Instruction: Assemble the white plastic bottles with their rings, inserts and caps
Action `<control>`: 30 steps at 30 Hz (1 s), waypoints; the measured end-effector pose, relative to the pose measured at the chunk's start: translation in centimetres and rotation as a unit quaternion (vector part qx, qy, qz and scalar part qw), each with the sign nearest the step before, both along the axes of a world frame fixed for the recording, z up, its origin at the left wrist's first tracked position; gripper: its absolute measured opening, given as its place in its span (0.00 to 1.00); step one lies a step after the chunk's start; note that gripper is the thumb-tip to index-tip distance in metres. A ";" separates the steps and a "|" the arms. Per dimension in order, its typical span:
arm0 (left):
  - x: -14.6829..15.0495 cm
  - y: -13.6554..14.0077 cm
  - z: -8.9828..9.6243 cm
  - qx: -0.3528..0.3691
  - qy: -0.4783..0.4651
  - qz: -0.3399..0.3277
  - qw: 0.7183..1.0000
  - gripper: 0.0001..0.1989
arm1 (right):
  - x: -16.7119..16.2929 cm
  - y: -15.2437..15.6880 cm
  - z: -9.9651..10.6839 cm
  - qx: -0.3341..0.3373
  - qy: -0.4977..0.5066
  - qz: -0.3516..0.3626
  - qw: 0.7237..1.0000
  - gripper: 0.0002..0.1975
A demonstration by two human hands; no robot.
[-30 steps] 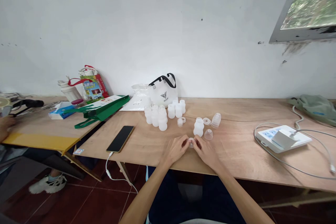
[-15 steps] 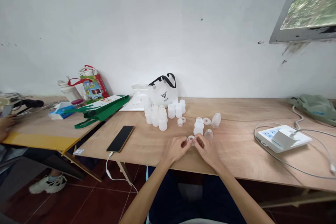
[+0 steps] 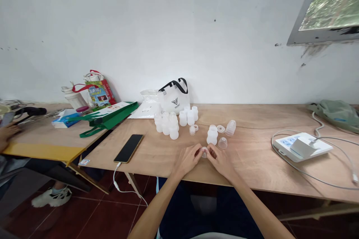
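Observation:
My left hand (image 3: 187,160) and my right hand (image 3: 221,160) meet near the table's front edge. Between their fingertips they pinch a small translucent bottle collar (image 3: 204,152); fingers partly cover it. Just beyond stands a milky white bottle (image 3: 212,135) with a waisted body. To its right are a clear dome cap (image 3: 222,143), a taller clear cap (image 3: 230,128) and a flat ring (image 3: 221,129). Left of that bottle lie another ring piece (image 3: 192,130) and, behind it, several small white cups or bottles (image 3: 191,118). A cluster of capped bottles (image 3: 166,124) stands farther left.
A black phone (image 3: 129,148) charges on the left, its cable hanging off the edge. Against the wall sit a white bag (image 3: 175,101) and plastic packaging (image 3: 146,108). A power strip (image 3: 301,147) with cables lies right. Another person's hand (image 3: 9,130) shows far left.
The collar has tipped between my fingertips, now showing more of its side. Both hands stay in nearly the same place, with fingers slightly shifted.

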State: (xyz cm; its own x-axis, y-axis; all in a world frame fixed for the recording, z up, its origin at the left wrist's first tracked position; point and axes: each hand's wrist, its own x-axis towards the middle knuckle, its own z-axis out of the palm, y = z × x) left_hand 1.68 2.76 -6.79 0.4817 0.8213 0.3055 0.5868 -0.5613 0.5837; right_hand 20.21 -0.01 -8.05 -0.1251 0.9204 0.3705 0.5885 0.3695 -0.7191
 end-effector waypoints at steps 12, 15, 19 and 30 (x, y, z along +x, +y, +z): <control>-0.1 -0.2 0.7 -0.010 0.007 0.032 0.999 0.20 | -0.2 0.0 -0.2 0.004 -0.011 -0.070 0.997 0.14; -0.2 -0.2 0.8 -0.009 0.019 -0.004 1.000 0.19 | -0.1 0.1 -0.4 0.014 -0.015 -0.076 0.997 0.14; -0.5 0.1 0.4 -0.027 -0.016 -0.040 0.999 0.24 | -0.1 0.1 -0.4 0.020 -0.012 -0.063 0.998 0.14; -0.3 0.2 0.6 -0.058 -0.116 -0.005 0.992 0.18 | 0.0 -0.3 0.0 0.012 -0.010 -0.048 0.999 0.16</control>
